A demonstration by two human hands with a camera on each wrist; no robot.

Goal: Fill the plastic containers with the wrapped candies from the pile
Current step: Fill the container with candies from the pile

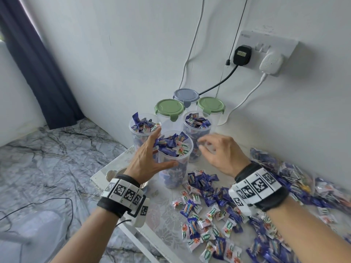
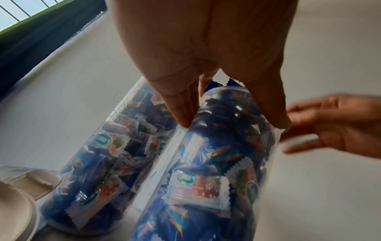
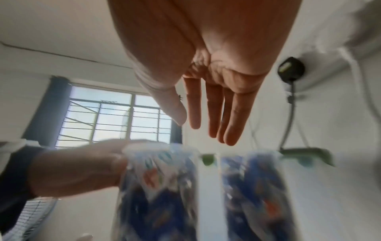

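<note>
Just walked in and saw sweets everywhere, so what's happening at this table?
A person is filling clear plastic tubs with wrapped candies. Their left hand grips the nearest open tub, heaped to the rim, while the right hand hovers open beside it, holding nothing. Two more open tubs behind are also full, three lidded ones stand by the wall, and a candy pile remains on the table.

A small white table (image 1: 163,211) with a pale floral top stands against the wall. The nearest open plastic container (image 1: 175,160), heaped with wrapped candies, is the landmark. Behind it to the left stands a second filled open container (image 1: 144,130), behind to the right a third (image 1: 197,128). Farther back are two green-lidded containers (image 1: 169,109) and one grey-lidded container (image 1: 186,95). In front and to the right lies the candy pile (image 1: 228,215).
</note>
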